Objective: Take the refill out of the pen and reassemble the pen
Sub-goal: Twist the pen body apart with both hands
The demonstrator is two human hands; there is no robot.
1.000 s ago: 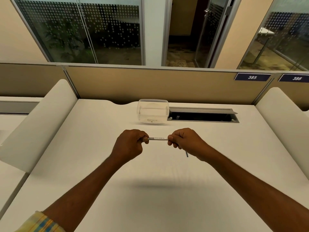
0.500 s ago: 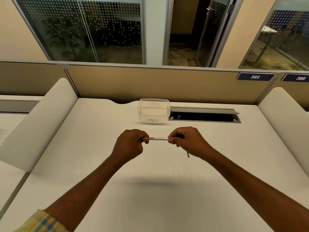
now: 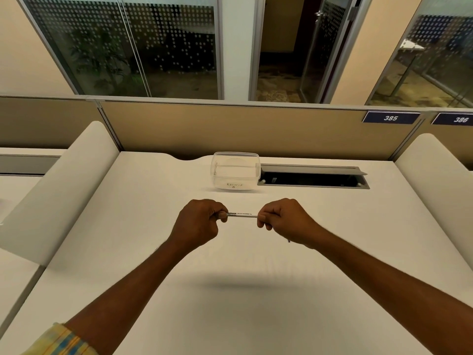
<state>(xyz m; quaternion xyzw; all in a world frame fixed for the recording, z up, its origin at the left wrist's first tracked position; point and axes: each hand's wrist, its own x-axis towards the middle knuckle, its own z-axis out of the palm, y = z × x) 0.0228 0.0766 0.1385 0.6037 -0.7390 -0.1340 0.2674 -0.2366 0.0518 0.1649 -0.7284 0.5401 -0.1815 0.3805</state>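
Between the two sets of fingertips, above the desk [image 3: 256, 316]: pen [image 3: 242, 214], level. Left hand [image 3: 198, 224] pinched shut on one end, right hand [image 3: 286, 221] on the other. Step, as judged: opening the barrel. Next: opposed twist, then pull apart. Refill not discernible.

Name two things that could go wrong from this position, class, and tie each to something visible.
Both the left hand and right hand grip the pen in mid-air above the desk; a sudden release could fling parts. The container sits beyond the hands, so small pieces may roll away.
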